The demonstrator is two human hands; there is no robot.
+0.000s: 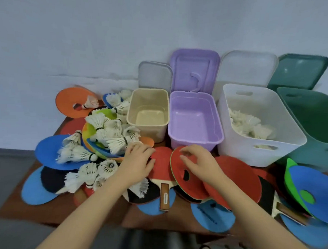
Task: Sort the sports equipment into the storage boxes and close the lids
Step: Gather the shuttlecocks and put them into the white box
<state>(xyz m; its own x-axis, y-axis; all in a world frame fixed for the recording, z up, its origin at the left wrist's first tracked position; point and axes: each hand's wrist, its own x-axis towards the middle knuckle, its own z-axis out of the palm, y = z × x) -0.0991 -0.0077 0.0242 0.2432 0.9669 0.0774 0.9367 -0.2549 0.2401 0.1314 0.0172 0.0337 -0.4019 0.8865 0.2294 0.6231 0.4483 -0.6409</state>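
Four open storage boxes stand in a row at the back: beige [132,114], purple [214,122], white [222,112] holding shuttlecocks [251,124], and green [290,107]. Their lids lean behind them against the wall. A heap of white shuttlecocks [110,130] lies on coloured flat discs at the left. My left hand [137,161] rests with relaxed fingers on a red table tennis paddle [163,165]. My right hand [200,162] hovers with loosely curled fingers over a red disc [180,172] with a hole, touching its upper part.
More red, blue and green discs [312,193] and paddles [271,200] overlap along the front and right of the brown table [99,213]. An orange disc [70,102] sits at the back left. A pale wall runs behind the boxes; grey floor shows at the left.
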